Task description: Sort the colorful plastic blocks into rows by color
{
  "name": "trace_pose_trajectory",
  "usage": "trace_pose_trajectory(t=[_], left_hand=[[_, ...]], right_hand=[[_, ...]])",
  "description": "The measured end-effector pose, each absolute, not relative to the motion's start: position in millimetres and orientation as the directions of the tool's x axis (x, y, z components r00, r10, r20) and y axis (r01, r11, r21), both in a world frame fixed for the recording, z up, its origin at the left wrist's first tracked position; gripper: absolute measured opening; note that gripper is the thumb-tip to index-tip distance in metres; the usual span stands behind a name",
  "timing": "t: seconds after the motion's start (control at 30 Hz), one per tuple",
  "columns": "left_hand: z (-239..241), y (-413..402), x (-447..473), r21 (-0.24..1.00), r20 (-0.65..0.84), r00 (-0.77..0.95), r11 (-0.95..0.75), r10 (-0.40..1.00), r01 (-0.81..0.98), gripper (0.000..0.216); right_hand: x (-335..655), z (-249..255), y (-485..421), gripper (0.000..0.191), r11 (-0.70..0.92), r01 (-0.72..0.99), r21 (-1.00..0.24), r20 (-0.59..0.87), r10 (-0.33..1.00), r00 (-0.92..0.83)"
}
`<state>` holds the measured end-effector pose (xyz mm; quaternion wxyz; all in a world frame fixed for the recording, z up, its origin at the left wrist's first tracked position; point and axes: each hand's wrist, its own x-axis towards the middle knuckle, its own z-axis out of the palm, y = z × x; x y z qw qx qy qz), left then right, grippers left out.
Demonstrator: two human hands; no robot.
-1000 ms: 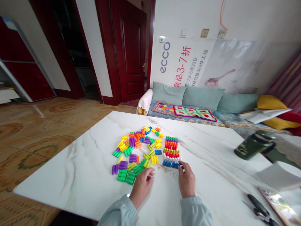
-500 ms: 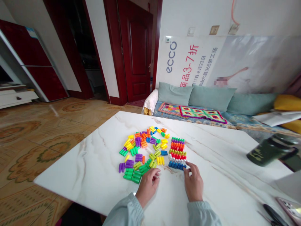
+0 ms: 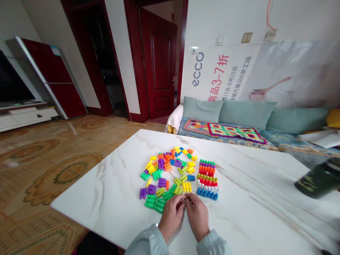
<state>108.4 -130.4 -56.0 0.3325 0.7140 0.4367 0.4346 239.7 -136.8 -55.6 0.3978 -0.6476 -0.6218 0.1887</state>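
My left hand (image 3: 171,215) and my right hand (image 3: 198,215) meet fingertip to fingertip just in front of the coloured pieces. Fingers on both are closed in a pinch, and whatever lies between them is hidden. Left of the fingers are small round-ended plastic pieces, among them green pieces (image 3: 151,200), purple pieces (image 3: 151,189) and yellow pieces (image 3: 187,187), loosely scattered in short clusters. To the right, similar pieces stand in tidy rows, with a blue row (image 3: 207,193) nearest me and a white row (image 3: 208,186) behind it.
Everything lies on a white marbled table (image 3: 255,216). A dark green mug (image 3: 317,179) stands near its right edge. Beyond the table is a sofa with green cushions (image 3: 247,113); a red door (image 3: 159,67) and a red fridge (image 3: 53,78) are farther left.
My right hand has left the end of the blue row and moved left to join my left hand. Both hands' fingertips now come together. The view has turned slightly left.
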Motion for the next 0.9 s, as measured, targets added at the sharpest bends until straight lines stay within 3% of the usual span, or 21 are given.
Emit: trace_pose_trajectory(t=[0.5, 0.67, 0.8, 0.9], left_hand=[[-55, -137, 108, 0.819, 0.357, 0.278, -0.442, 0.892, 0.366, 0.023], [-33, -126, 99, 0.784, 0.365, 0.329, -0.478, 0.871, 0.397, 0.020], [3, -72, 76, 0.694, 0.465, 0.259, -0.530, 0.847, 0.487, 0.020], [25, -11, 55, 0.658, 0.409, 0.104, -0.372, 0.907, 0.655, 0.027]], right_hand=[[243, -56, -141, 0.027, 0.152, 0.657, -0.738, 0.300, 0.947, 0.119], [242, -55, -141, 0.029, 0.157, 0.683, -0.713, 0.304, 0.948, 0.099], [241, -56, -140, 0.030, 0.144, 0.723, -0.675, 0.327, 0.938, 0.118], [240, -57, -139, 0.029, 0.122, 0.738, -0.664, 0.321, 0.938, 0.133]])
